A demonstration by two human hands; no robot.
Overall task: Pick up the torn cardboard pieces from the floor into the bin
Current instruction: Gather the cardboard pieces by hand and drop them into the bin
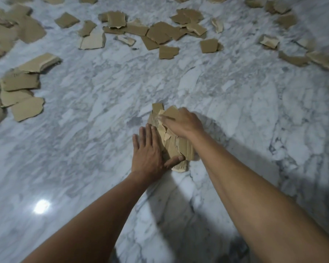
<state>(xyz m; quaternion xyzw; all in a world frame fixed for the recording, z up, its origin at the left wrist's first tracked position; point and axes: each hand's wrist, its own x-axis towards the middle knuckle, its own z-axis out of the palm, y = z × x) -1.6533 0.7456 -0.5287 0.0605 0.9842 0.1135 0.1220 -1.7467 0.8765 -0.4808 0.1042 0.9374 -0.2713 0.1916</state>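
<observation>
Two bare forearms reach in from the bottom edge, nearest the camera, over a white and grey marble floor point(84, 145). Left hand point(150, 150) lies flat, palm down, fingers straight and close together, pressed against the left side of a small pile of cardboard pieces point(173, 143); its thumb point(174, 161) hooks across the near end of the pile. Open hand, not closed round anything, just bracing. Right hand point(182, 123) sits on top of the pile's far end, palm down, fingers curled over the top pieces and blurred; how tightly they grip cannot be told. The pile rests on the floor between both hands, roughly centre of view.

No print, labels or writing readable on any cardboard.

Loose cardboard scraps point(160, 33) lie in a band across the far floor, several overlapping. Another cluster point(21, 92) sits at the left edge, stacked and overlapping. A few more scraps point(302, 57) lie far right. The floor round the pile is bare on all sides, well apart from the scattered scraps. A bright light reflection point(41, 206) shows lower left. No bin in view.
</observation>
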